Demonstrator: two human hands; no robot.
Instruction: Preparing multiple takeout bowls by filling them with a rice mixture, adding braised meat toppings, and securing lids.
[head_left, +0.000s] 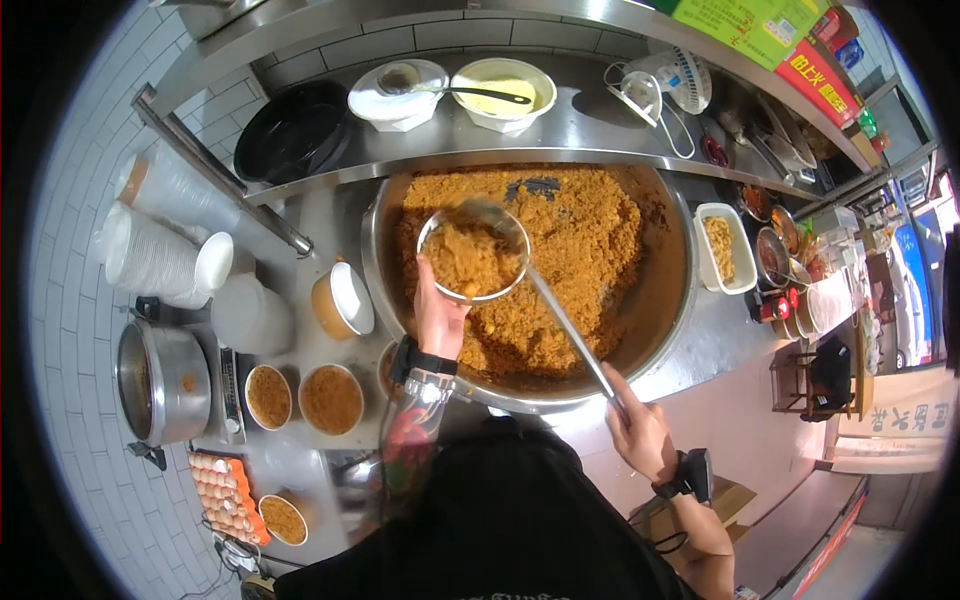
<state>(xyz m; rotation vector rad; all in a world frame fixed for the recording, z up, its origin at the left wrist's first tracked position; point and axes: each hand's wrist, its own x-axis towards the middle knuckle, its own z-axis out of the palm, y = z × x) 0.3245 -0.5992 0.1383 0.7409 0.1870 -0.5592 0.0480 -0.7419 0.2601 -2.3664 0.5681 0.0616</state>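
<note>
My left hand (442, 315) is under and beside a round container of fried rice (476, 262), its fingers at the near left rim. My right hand (641, 431) grips the long metal handle of a ladle (562, 319), whose head meets the container; blur hides where ladle and container part. Both are above a large metal wok or pan (675, 300) with a broad heap of orange-brown fried rice (555, 300). To the left stand a paper tub with a white lid or inner (343, 301) and filled tubs of rice (331, 400).
A steel shelf (525, 154) crosses beyond the pan, carrying white bowls (504, 94) and a small fan (682, 79). Stacked white containers (154, 255), a metal pot (176, 382) and an egg tray (225, 496) are at the left. A white dish (739, 247) stands right of the pan.
</note>
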